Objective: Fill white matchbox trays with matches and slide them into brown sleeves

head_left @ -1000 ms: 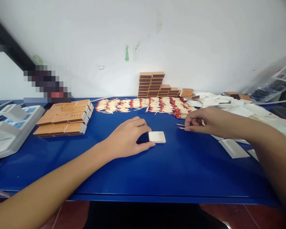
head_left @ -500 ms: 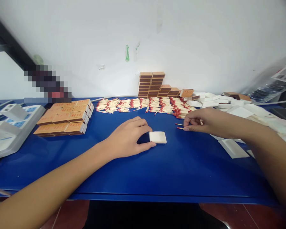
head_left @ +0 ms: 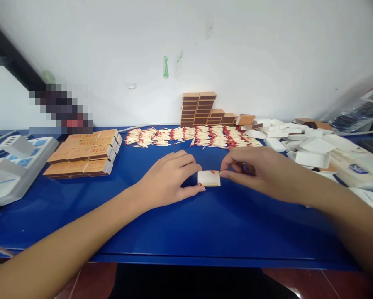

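Note:
A small white matchbox tray [head_left: 206, 177] lies on the blue table, gripped at its left end between the thumb and fingers of my left hand [head_left: 174, 178]. Along the tray's near side are a few red-tipped matches [head_left: 209, 184]. At the right end, my right hand [head_left: 251, 168] pinches matches [head_left: 215, 172] over the tray, their red heads pointing left; how many is too small to tell. Behind both hands a long heap of loose matches [head_left: 217, 136] stretches across the table.
Orange matchboxes [head_left: 89, 151] are stacked at left beside a white power strip [head_left: 30, 166]. More matchboxes [head_left: 197, 110] are piled against the wall. White empty trays [head_left: 312, 159] lie heaped at right, near a soft plastic pack [head_left: 357, 166].
My right hand has moved left from beside the match heap to the tray, carrying matches. Matches now show inside the tray. My left hand stays almost in place.

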### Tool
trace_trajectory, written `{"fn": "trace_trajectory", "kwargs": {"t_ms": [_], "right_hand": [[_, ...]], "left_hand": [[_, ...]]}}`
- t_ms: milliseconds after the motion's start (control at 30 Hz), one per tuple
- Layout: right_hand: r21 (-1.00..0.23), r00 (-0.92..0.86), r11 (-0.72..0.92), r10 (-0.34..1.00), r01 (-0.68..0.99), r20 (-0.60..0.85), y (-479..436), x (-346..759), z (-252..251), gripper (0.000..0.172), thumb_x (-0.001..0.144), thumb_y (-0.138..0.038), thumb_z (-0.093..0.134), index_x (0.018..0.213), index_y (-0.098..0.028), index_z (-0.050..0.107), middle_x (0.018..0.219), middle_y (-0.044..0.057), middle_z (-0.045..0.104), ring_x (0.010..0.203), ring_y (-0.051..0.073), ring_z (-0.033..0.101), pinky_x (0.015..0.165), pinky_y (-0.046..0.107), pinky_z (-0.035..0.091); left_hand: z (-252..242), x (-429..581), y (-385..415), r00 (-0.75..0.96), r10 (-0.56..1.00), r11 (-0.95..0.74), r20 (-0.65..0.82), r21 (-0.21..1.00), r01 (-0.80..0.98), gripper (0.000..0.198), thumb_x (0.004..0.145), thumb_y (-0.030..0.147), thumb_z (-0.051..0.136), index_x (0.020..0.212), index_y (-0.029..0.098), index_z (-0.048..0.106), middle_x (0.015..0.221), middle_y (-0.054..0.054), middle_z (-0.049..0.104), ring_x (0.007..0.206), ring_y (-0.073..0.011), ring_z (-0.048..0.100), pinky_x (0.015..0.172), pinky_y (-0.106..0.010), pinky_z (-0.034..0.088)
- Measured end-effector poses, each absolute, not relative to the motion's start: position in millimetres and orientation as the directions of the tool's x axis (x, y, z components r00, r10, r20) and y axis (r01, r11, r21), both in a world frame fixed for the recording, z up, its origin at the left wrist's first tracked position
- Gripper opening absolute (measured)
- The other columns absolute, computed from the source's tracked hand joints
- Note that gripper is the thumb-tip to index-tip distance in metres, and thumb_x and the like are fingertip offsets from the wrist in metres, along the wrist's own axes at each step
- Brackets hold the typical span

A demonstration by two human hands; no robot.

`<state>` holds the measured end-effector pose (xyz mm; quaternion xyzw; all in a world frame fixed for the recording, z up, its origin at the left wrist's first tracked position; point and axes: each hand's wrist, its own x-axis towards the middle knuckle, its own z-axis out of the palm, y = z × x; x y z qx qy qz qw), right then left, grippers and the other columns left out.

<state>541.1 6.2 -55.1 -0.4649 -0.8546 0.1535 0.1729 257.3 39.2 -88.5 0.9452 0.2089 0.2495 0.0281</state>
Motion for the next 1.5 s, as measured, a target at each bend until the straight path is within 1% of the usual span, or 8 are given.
{"fn": "trace_trajectory", "kwargs": {"t_ms": [167, 367, 600, 733, 833, 1000, 1167, 1500], "right_hand": [[-0.305, -0.577, 0.613, 0.79, 0.729, 0.207, -5, 520, -68, 0.017, 0.106, -0.03, 0.059, 0.092, -0.023, 0.067, 0.083, 0.001, 0.067, 0.069, 0.016, 0.061, 0.063, 0.03, 0.038], [-0.279, -0.595, 0.62, 0.784, 0.734, 0.178, -5, 516, -75, 0.017, 0.105, -0.026, 0.06, 0.09, -0.022, 0.066, 0.089, 0.002, 0.071, 0.073, 0.016, 0.065, 0.066, 0.03, 0.04], [-0.288, -0.419, 0.478, 0.874, 0.83, 0.244, 17, 567, -50, 0.029, 0.104, -0.048, 0.061, 0.09, -0.026, 0.074, 0.07, 0.002, 0.063, 0.063, 0.019, 0.057, 0.065, 0.035, 0.038], [-0.273, -0.253, 0.264, 0.964, 0.925, 0.076, 34, 607, -45, 0.052, 0.098, -0.074, 0.06, 0.087, -0.026, 0.074, 0.067, 0.004, 0.062, 0.06, 0.02, 0.053, 0.063, 0.036, 0.035], [-0.305, -0.256, 0.228, 0.965, 0.925, -0.056, 41, 608, -52, 0.06, 0.094, -0.082, 0.06, 0.095, -0.024, 0.076, 0.074, 0.004, 0.066, 0.064, 0.02, 0.055, 0.063, 0.035, 0.036], [-0.276, -0.305, 0.248, 0.934, 0.929, -0.187, 42, 594, -65, 0.045, 0.099, -0.066, 0.057, 0.091, -0.023, 0.068, 0.071, 0.002, 0.06, 0.063, 0.018, 0.049, 0.063, 0.034, 0.034], [-0.231, -0.229, 0.153, 0.907, 0.961, -0.354, 40, 619, -62, 0.038, 0.098, -0.06, 0.063, 0.088, -0.023, 0.066, 0.074, 0.001, 0.059, 0.066, 0.017, 0.049, 0.065, 0.034, 0.035], [-0.172, -0.213, 0.175, 0.947, 0.97, -0.24, 38, 631, -54, 0.027, 0.098, -0.046, 0.068, 0.082, -0.025, 0.061, 0.069, 0.001, 0.06, 0.063, 0.018, 0.046, 0.064, 0.037, 0.033]], "left_hand": [[-90, 260, 39, 0.79, 0.378, -0.921, 0.483, 0.112, 0.373, 0.032, 0.105, 0.045, 0.075, 0.112, 0.014, 0.076, 0.106, -0.009, 0.077, 0.098, -0.0242, 0.07, 0.088, -0.038, 0.058], [-91, 261, 38, 0.791, 0.371, -0.925, 0.487, 0.116, 0.363, 0.031, 0.105, 0.045, 0.074, 0.109, 0.015, 0.076, 0.107, -0.009, 0.077, 0.098, -0.0243, 0.07, 0.089, -0.038, 0.057], [-89, 258, 39, 0.791, 0.448, -0.894, 0.417, 0.226, 0.387, 0.03, 0.103, 0.042, 0.078, 0.117, 0.016, 0.078, 0.108, -0.008, 0.078, 0.101, -0.0244, 0.071, 0.091, -0.038, 0.058], [-88, 257, 39, 0.789, 0.485, -0.873, 0.378, 0.269, 0.407, 0.029, 0.101, 0.04, 0.079, 0.117, 0.016, 0.08, 0.11, -0.008, 0.078, 0.102, -0.0248, 0.071, 0.091, -0.038, 0.058], [-87, 257, 39, 0.793, 0.489, -0.87, 0.364, 0.277, 0.409, 0.03, 0.101, 0.041, 0.079, 0.118, 0.016, 0.08, 0.11, -0.009, 0.078, 0.104, -0.0254, 0.071, 0.092, -0.039, 0.058], [-85, 258, 38, 0.792, 0.495, -0.866, 0.358, 0.282, 0.414, 0.031, 0.101, 0.041, 0.079, 0.119, 0.016, 0.08, 0.11, -0.009, 0.078, 0.104, -0.0254, 0.071, 0.091, -0.039, 0.058], [-85, 256, 38, 0.789, 0.505, -0.859, 0.349, 0.285, 0.425, 0.03, 0.102, 0.042, 0.078, 0.119, 0.017, 0.08, 0.112, -0.008, 0.078, 0.104, -0.025, 0.07, 0.092, -0.039, 0.057], [-87, 256, 38, 0.796, 0.493, -0.866, 0.352, 0.283, 0.411, 0.029, 0.102, 0.04, 0.078, 0.118, 0.017, 0.079, 0.112, -0.008, 0.078, 0.104, -0.0249, 0.07, 0.092, -0.04, 0.057]]}}
